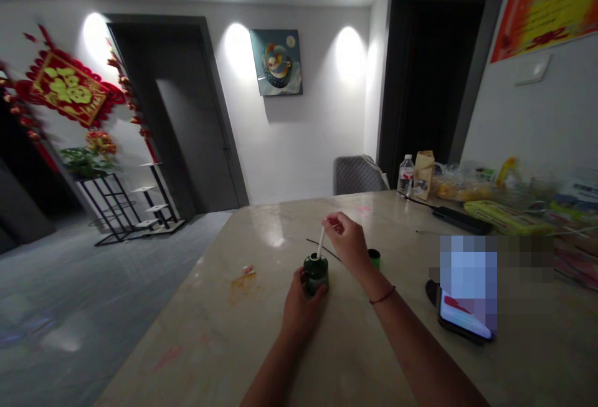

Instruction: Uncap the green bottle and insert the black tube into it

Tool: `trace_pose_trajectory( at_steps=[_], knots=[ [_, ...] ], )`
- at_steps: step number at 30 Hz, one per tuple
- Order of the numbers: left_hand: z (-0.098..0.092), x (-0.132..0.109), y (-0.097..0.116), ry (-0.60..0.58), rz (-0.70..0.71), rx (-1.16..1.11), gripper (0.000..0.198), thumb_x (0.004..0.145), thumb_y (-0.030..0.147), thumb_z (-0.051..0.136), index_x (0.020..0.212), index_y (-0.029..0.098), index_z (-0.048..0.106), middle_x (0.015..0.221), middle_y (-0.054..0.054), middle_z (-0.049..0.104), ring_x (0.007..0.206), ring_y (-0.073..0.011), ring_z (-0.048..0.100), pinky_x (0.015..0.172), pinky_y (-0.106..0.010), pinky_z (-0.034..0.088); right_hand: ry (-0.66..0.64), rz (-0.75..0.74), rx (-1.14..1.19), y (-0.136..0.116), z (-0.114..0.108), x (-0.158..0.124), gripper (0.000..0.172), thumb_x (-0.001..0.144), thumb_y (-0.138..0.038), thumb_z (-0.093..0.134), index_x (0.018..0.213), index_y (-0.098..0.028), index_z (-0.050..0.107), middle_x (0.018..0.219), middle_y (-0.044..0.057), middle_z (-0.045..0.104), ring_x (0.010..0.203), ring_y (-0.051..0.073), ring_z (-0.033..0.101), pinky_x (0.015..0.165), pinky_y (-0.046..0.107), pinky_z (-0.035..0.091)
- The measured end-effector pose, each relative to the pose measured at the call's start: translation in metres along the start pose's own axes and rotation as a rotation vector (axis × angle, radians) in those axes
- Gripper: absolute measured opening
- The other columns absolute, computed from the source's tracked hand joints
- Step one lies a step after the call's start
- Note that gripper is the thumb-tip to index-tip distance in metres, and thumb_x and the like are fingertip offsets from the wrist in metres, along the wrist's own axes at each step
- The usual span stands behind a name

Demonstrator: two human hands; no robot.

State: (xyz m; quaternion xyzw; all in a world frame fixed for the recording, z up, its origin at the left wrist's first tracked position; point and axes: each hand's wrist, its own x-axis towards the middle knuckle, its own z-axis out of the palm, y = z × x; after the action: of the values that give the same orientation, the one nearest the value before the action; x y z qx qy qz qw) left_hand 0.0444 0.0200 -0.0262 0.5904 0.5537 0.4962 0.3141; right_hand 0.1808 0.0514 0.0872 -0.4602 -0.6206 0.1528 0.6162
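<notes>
Marble desk (261,344), wide and glossy. Phone (462,320) flat near right side, screen lit, well apart from both hands. Left hand (299,307) near desk middle, fingers wrapped tight around small green bottle (316,273); bottle upright, base on desk. Right hand (349,244) just above and right of bottle, fingers pinched on thin white stick (321,242), lower end down in bottle mouth. Orange stain (242,283) left of bottle. Green cap (374,258) on desk just behind right wrist, off the bottle. Thin black wire (312,242) behind bottle.
</notes>
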Motion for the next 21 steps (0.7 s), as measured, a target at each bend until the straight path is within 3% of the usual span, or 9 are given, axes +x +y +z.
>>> trace_pose_trajectory(
  at_steps=[8, 21],
  knots=[
    [0.0, 0.0, 0.003, -0.012, -0.001, -0.031, 0.059, 0.062, 0.032, 0.067, 0.115, 0.018, 0.044, 0.113, -0.011, 0.06, 0.102, -0.0223, 0.058, 0.089, -0.034, 0.041, 0.021, -0.015, -0.011, -0.007, 0.004, -0.004, 0.019, 0.079, -0.035, 0.05, 0.078, -0.018, 0.06, 0.069, 0.002, 0.065, 0.062, 0.014, 0.06, 0.058, 0.024, 0.047],
    [-0.001, -0.001, 0.002, -0.024, 0.028, -0.009, 0.057, 0.064, 0.031, 0.066, 0.115, 0.018, 0.044, 0.115, -0.012, 0.059, 0.102, -0.0221, 0.058, 0.089, -0.035, 0.041, -0.115, -0.035, -0.15, 0.0, 0.014, -0.012, 0.014, 0.078, -0.031, 0.053, 0.079, -0.02, 0.063, 0.069, 0.001, 0.066, 0.06, 0.013, 0.059, 0.059, 0.023, 0.044]
  ],
)
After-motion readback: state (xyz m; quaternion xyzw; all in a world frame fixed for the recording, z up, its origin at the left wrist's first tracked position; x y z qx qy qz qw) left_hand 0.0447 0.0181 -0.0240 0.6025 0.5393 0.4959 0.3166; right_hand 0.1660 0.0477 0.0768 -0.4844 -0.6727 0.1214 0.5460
